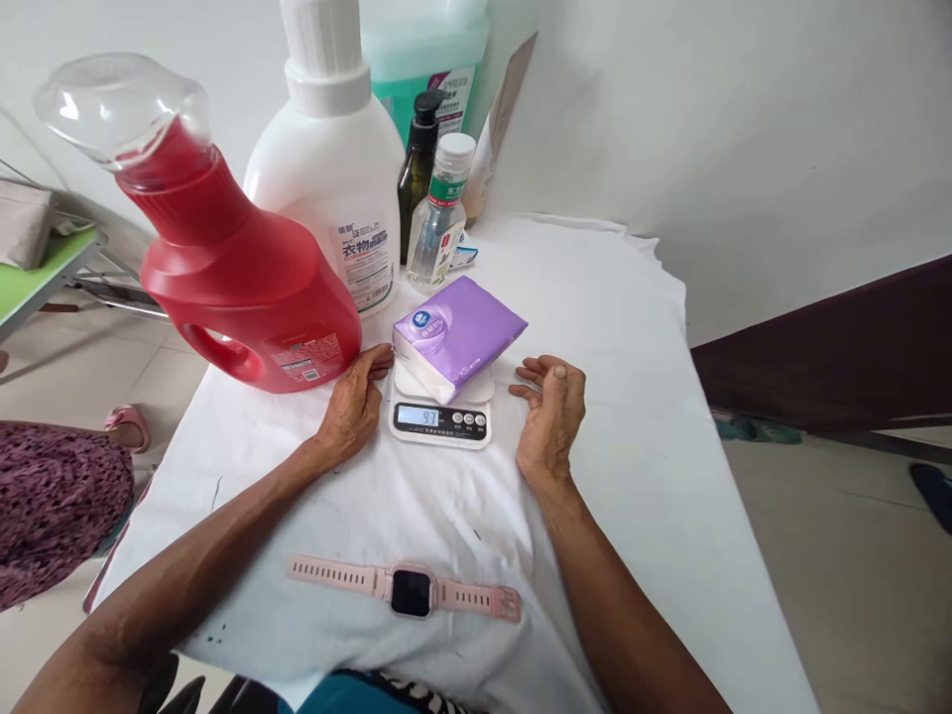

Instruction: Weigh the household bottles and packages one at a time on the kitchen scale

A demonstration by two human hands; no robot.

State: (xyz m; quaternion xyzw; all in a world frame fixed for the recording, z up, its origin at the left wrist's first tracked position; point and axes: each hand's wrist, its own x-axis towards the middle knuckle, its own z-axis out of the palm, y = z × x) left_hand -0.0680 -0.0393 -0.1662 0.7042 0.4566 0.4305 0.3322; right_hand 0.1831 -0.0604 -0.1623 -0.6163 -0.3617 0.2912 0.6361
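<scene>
The purple tissue pack (468,327) lay on the white digital scale (442,424), its long axis slanting from near left to far right. Its white end faced near left, the round blue logo sat toward the left corner, and the "XS" print was at the near corner. The scale's lit display seemed to read 93.

The left hand (351,405) rested just left of the scale, fingers lightly bent, pointing far and right, with nothing in its grasp; whether its fingertips touched the pack could not be told. The right hand (552,421) stood to the right of the scale, apart from the pack, thumb uppermost and fingers loosely half-curled around air.

On the near side, a pink-strapped smartwatch (411,592) stretched left to right across the white cloth (632,397), its buckle to the right. Beyond the left hand stood a red detergent jug (245,268) and a white disinfectant bottle (327,169).
</scene>
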